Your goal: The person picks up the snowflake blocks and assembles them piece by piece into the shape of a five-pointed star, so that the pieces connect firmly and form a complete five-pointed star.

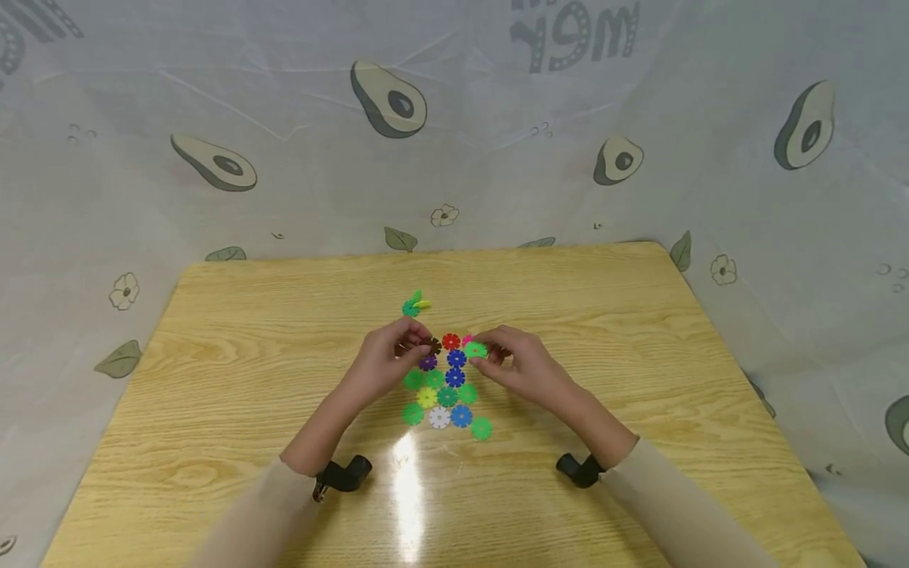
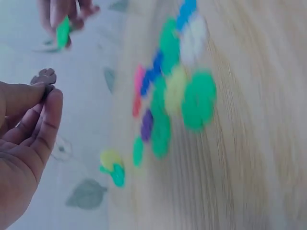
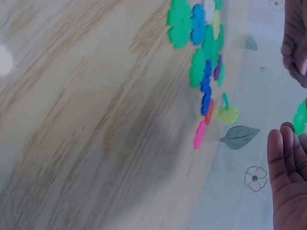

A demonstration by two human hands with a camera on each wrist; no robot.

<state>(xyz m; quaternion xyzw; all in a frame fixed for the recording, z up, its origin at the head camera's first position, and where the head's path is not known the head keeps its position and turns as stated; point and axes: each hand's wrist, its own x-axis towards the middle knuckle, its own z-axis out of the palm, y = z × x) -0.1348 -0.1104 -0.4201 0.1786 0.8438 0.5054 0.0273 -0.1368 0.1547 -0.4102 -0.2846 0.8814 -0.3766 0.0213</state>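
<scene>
My left hand [image 1: 387,356] pinches a dark brown notched disc [image 2: 44,76] between thumb and fingers, held up above the table. Facing it, my right hand [image 1: 521,359] pinches a bright green notched disc [image 1: 476,349]. The two discs are apart, a short gap between them. Below lie loose discs of the same kind: a red disc [image 1: 450,341], a purple disc [image 1: 428,363], two dark blue discs [image 1: 455,378], a yellow disc [image 1: 427,397] and several green ones. A pink disc [image 3: 199,135] lies beside the red one, partly hidden by my right hand's disc in the head view.
Behind my left hand stands a small joined cluster [image 1: 411,308] of green and yellow discs. A white disc [image 1: 439,417] and a light blue disc [image 1: 461,416] lie nearest me. The wooden table [image 1: 604,300] meets a patterned cloth [image 1: 483,181] at its far edge.
</scene>
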